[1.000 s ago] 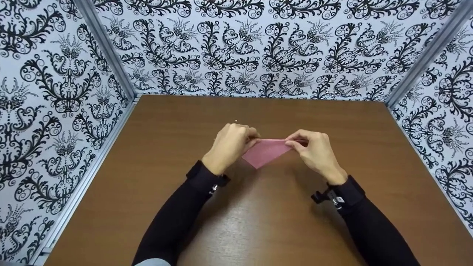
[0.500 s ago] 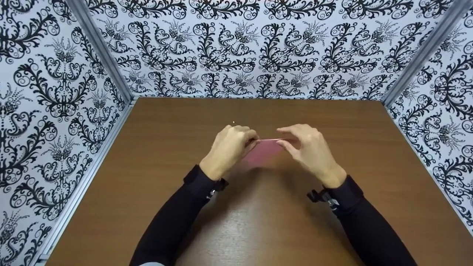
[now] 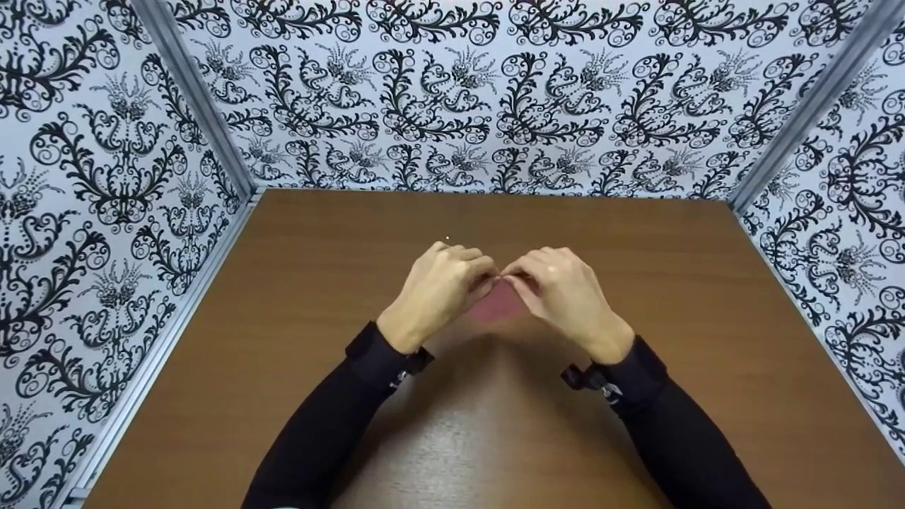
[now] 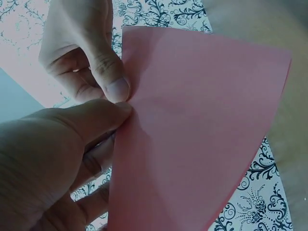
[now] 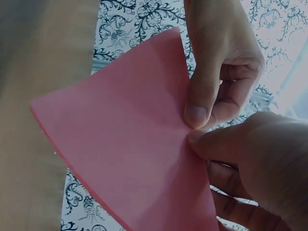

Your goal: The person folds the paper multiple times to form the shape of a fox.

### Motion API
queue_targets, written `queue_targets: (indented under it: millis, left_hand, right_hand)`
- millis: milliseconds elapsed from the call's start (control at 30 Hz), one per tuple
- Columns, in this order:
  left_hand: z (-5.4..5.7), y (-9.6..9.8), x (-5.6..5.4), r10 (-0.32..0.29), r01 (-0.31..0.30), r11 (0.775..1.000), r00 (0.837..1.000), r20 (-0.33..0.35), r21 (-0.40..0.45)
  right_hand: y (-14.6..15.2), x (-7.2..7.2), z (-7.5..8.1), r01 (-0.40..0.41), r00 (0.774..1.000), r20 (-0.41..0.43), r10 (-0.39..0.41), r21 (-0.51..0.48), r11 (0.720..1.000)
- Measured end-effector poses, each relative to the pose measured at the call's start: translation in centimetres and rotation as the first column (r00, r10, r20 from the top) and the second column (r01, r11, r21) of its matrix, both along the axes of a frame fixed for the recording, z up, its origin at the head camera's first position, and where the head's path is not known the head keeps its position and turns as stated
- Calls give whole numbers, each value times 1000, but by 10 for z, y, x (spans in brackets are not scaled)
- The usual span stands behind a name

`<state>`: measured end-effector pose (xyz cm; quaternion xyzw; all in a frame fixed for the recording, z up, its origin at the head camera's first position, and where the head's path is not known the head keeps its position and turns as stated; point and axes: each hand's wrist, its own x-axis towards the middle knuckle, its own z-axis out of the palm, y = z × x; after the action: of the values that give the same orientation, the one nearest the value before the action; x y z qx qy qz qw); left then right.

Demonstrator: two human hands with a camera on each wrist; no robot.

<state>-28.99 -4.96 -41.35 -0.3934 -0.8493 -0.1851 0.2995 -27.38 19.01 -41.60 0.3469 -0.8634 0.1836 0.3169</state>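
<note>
A pink sheet of paper (image 3: 495, 304), folded in two with a fold along its upper edge, hangs between my hands. In the head view most of it is hidden or blurred. My left hand (image 3: 444, 286) pinches the folded edge with thumb and fingers. Right beside it, my right hand (image 3: 563, 293) pinches the same edge, the two thumb tips almost touching. The left wrist view shows the paper (image 4: 197, 115) spreading wide from the pinch to a slanted lower edge. Both thumbs lie on the near face of the paper (image 5: 120, 125) in the right wrist view.
A brown wooden table (image 3: 318, 240) lies beneath the hands. Patterned black-and-white walls (image 3: 438, 85) stand at the back and both sides, joined by grey metal posts (image 3: 194, 92). Dark cuffs with small cameras (image 3: 601, 378) sit on both wrists.
My right hand has let its grip loosen, slid left along the folded edge and pinched it again next to my left hand. The left hand stays nearly in place, holding the paper.
</note>
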Motion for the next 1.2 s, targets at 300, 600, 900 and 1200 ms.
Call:
queue_targets:
  millis: [300,600,900,1200]
  left_hand:
    - [2,-8,-6,-78,76,997,993,92,27]
    - [8,-24,-14,-86,81,996,984,153,37]
    - [13,-35,-17,-85,75,995,980,178,62]
    - [14,-41,-22,-83,63,994,967,240,91]
  right_hand:
    - [6,-3,0,-59,998,22,59,-24,998]
    - [28,-11,7,-40,994,96,46,-66,997]
    - [52,-16,14,-30,987,154,43,-83,996]
    - [66,-21,18,-29,990,137,40,-80,996]
